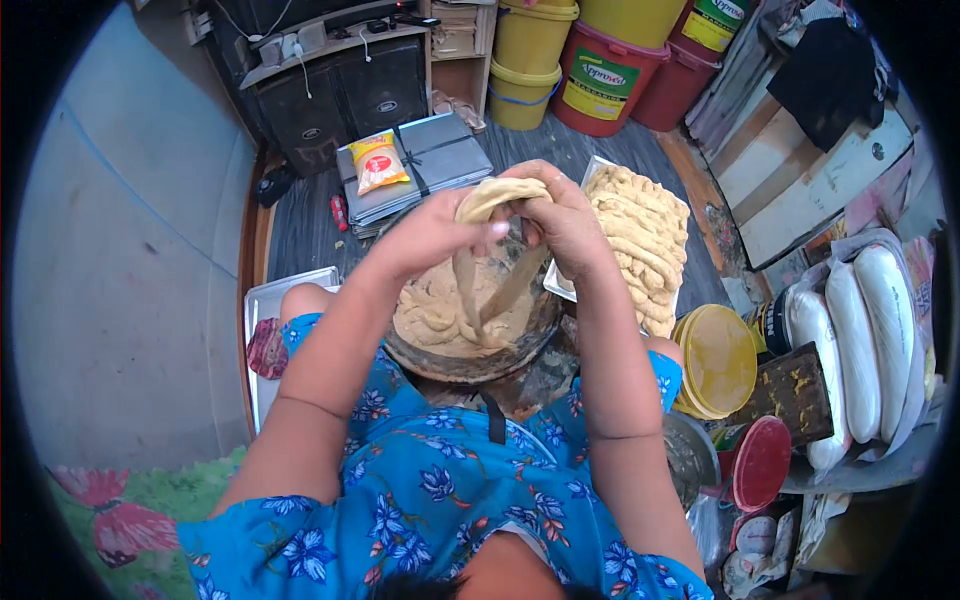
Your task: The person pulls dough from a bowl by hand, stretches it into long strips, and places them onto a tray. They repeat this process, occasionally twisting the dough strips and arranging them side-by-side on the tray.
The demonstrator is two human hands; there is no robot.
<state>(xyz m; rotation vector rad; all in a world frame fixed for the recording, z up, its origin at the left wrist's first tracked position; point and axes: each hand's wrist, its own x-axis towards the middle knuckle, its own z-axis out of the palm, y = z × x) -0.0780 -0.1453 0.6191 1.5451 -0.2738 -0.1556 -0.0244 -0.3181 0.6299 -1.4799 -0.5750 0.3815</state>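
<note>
A strand of pale dough (487, 200) is held up in an arch between my two hands, its lower part hanging in a loop above a wide dark bowl (468, 372). My left hand (435, 232) is closed on the dough's left side, fingertips toward the middle. On the right side, my right hand (562, 220) has its fingers wrapped round the same dough. More crumbly, coated dough (435, 310) lies inside the bowl. To the right of the bowl, rows of twisted dough pieces (640, 240) cover a white tray (557, 284).
Behind lie a stack of grey trays (455, 155) and a yellow-white packet (378, 163). Yellow and red buckets (605, 85) stand at the back. A yellow tub (720, 360), a red lid (762, 463) and white wrapped rolls (855, 330) are on the right.
</note>
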